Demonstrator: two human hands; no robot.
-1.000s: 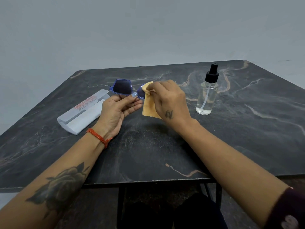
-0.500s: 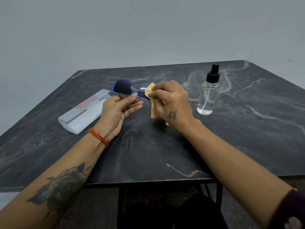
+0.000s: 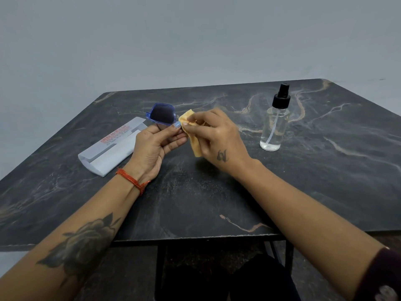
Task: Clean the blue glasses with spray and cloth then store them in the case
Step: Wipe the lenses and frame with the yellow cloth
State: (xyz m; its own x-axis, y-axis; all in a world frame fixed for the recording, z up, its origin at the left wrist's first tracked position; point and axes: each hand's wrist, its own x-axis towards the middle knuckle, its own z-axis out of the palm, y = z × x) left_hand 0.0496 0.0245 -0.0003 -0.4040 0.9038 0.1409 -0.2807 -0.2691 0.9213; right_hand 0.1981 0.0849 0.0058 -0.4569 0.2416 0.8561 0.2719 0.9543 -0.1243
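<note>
My left hand (image 3: 155, 146) holds the blue glasses (image 3: 163, 115) by the frame, above the dark marble table (image 3: 217, 192). One dark lens shows; the other lens is hidden under the yellow cloth (image 3: 191, 131). My right hand (image 3: 217, 135) pinches that cloth around the hidden lens, and the cloth's tail hangs down below my fingers. The white glasses case (image 3: 112, 148) lies open on the table just left of my left hand. The clear spray bottle (image 3: 275, 124) with a black pump top stands upright to the right of my right hand.
The table's near edge (image 3: 195, 236) runs across just above my lap, with a black metal frame beneath. A grey wall rises behind the table's far edge.
My right hand has slid left along the glasses with the cloth, which has bunched from a flat hanging sheet into a narrow fold that now covers the second lens. My left hand has stayed nearly still.
</note>
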